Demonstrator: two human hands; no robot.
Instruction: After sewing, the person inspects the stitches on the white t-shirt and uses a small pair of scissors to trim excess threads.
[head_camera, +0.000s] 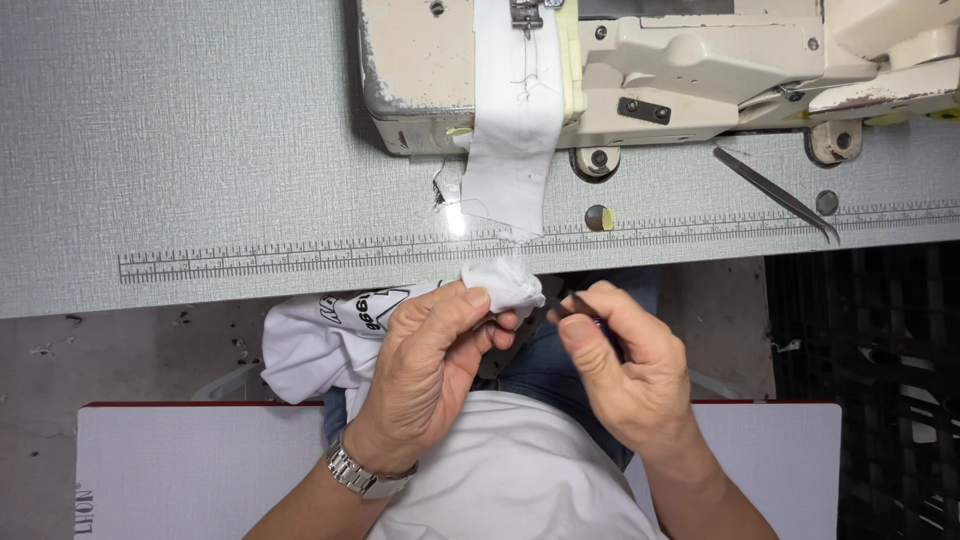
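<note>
My left hand (430, 370) pinches a bunched end of white fabric (505, 280) just below the table's front edge. More of the white garment (315, 345), with dark print on it, hangs to the left of that hand. A white fabric strip (512, 130) runs from the bunched end up under the sewing machine (640, 60). My right hand (620, 365) is closed around a small dark tool (578, 305), its tip close to the bunched fabric. A metal watch (360, 475) sits on my left wrist.
The grey table (200, 150) carries a printed ruler strip (300, 258) along its front. Metal tweezers (775, 190) lie at the right, below the machine. A white board (190, 470) with a red edge is at my lap. Black crates (870, 380) stand at the right.
</note>
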